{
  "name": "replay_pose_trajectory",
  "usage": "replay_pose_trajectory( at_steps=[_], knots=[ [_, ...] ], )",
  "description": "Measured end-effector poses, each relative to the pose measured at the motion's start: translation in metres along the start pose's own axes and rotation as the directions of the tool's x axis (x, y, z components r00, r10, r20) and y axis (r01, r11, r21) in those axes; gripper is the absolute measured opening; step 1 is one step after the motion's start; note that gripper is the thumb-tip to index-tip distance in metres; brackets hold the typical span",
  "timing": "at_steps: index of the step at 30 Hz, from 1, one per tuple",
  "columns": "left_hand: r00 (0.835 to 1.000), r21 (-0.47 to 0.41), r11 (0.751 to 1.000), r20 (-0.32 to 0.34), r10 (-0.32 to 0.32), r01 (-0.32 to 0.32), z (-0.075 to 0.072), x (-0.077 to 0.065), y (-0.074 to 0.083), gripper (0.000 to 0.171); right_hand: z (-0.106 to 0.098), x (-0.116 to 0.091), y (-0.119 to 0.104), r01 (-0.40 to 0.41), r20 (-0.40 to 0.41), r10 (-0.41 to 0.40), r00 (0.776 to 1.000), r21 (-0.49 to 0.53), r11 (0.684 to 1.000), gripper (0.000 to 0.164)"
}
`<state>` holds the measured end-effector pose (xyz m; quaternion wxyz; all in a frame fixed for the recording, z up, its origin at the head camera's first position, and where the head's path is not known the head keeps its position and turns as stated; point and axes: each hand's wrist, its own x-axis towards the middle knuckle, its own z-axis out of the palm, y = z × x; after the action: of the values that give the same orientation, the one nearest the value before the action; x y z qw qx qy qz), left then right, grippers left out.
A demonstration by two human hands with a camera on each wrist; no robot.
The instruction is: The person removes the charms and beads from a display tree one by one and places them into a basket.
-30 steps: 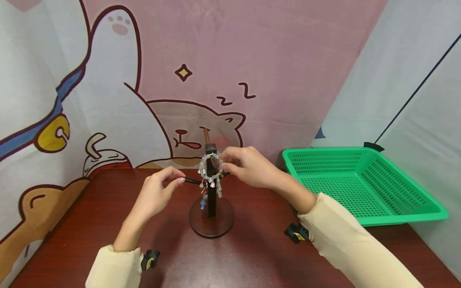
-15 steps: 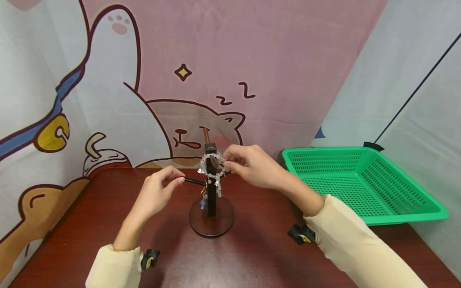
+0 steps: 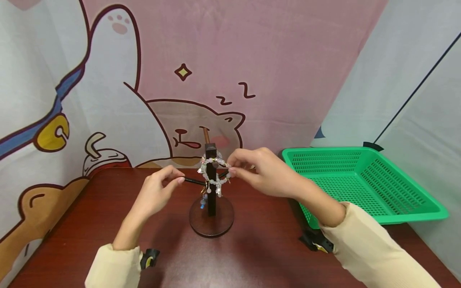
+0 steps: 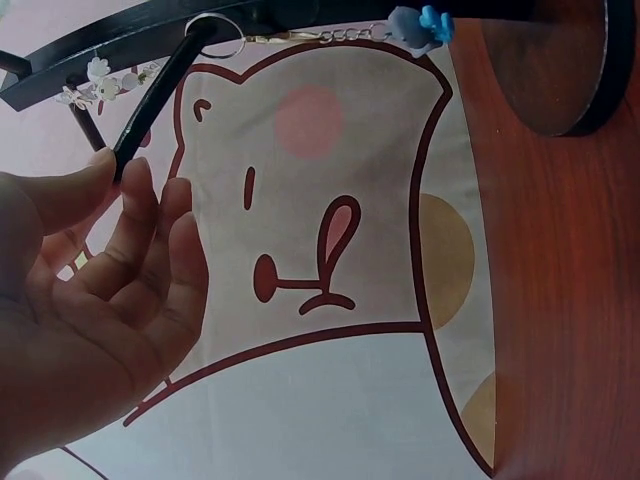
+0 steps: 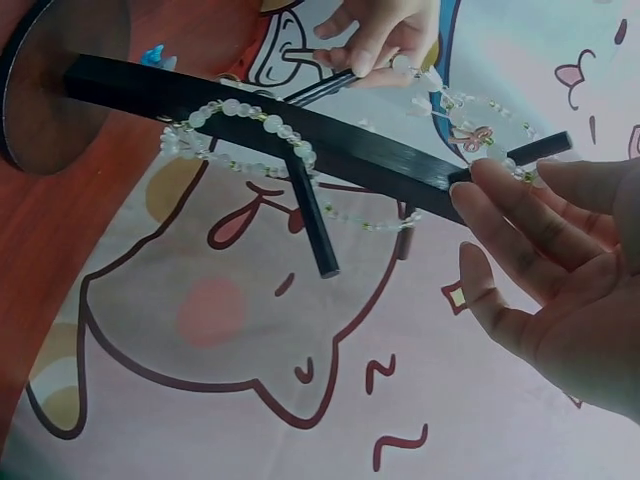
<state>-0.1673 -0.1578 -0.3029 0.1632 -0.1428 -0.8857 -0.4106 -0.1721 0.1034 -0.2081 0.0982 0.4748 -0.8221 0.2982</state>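
A dark wooden jewellery stand [image 3: 211, 206] with a round base and several pegs stands upright on the table. My left hand [image 3: 155, 194] pinches the end of its left peg [image 3: 193, 181] between thumb and fingertips. From that peg hangs a keychain with a blue charm [image 4: 420, 28]. My right hand [image 3: 264, 174] pinches a bracelet of clear and white beads [image 3: 219, 161] at its right side. This bracelet loops around the short front peg [image 5: 540, 148] near the stand's top. Another beaded bracelet [image 5: 235, 108] hangs on the right peg [image 5: 315, 225].
A green plastic basket [image 3: 407, 219] stands at the right on the reddish-brown table [image 3: 252, 256]. Behind the table hangs a cloth [image 3: 288, 72] with cartoon animals. A farther peg [image 3: 207, 135] sticks out behind the top of the stand.
My right hand has moved rightward and slightly nearer, drawing the bracelet's side to the right and lower over the front peg. The left hand keeps still on its peg.
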Motion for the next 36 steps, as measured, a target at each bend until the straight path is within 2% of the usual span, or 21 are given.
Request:
replay_pose_trajectory(
  at_steps=[4,14,19,24,36],
  knots=[
    [1.000,-0.003,1.000,0.000,0.002,-0.002,0.000,0.000,0.000,0.004,-0.003,-0.005,-0.004,0.031,-0.012,-0.031,0.999,-0.006,1.000,0.002],
    [1.000,0.000,1.000,-0.004,0.004,-0.004,-0.001,-0.001,0.001,0.003,-0.011,-0.012,-0.008,0.036,-0.034,-0.036,0.999,0.012,0.999,0.007],
    [1.000,-0.001,1.000,-0.003,-0.003,0.003,0.000,-0.001,0.001,0.003,-0.014,-0.013,-0.012,0.064,-0.019,-0.064,0.998,0.033,0.997,0.008],
    [1.000,-0.008,1.000,0.000,-0.012,0.012,0.000,-0.001,0.001,0.003,-0.016,-0.017,-0.014,0.086,0.000,-0.086,0.996,0.007,0.996,0.010],
    [1.000,-0.005,1.000,0.002,-0.004,0.005,0.000,-0.001,0.001,0.003,-0.025,-0.037,0.001,-0.005,-0.013,0.004,1.000,-0.020,1.000,0.015]
  ],
)
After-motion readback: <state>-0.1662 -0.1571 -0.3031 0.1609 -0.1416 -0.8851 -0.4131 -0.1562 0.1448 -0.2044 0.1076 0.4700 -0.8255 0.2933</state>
